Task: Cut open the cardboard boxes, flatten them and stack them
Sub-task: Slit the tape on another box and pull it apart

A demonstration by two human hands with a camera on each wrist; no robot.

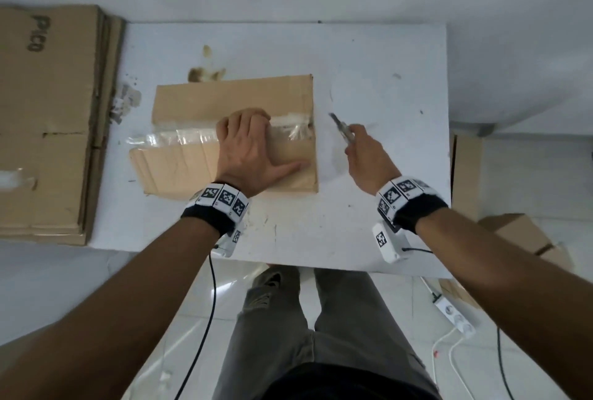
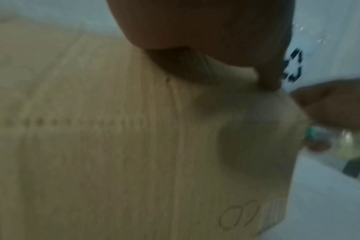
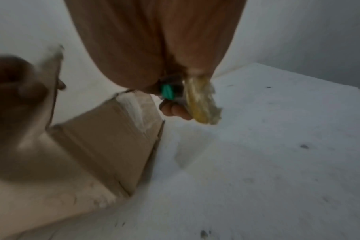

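A brown cardboard box (image 1: 237,95) lies on the white table (image 1: 378,56), with clear tape (image 1: 179,138) along its top seam. My left hand (image 1: 247,143) rests on the box top, its fingers bent down at the seam and its thumb flat on the cardboard; the fingertips are hidden. In the left wrist view a fingertip (image 2: 270,82) touches the cardboard (image 2: 113,146). Just right of the box, my right hand (image 1: 353,140) grips a cutter (image 1: 340,126) above the table, blade pointing away. The right wrist view shows the cutter's green part (image 3: 167,92) and a yellowish wad of tape (image 3: 202,105) at the fingers.
A stack of flattened cardboard (image 1: 45,117) lies at the table's left edge. Brown stains (image 1: 205,72) mark the table behind the box. More boxes (image 1: 516,233) stand on the floor to the right, near a white power strip (image 1: 455,314) and cables.
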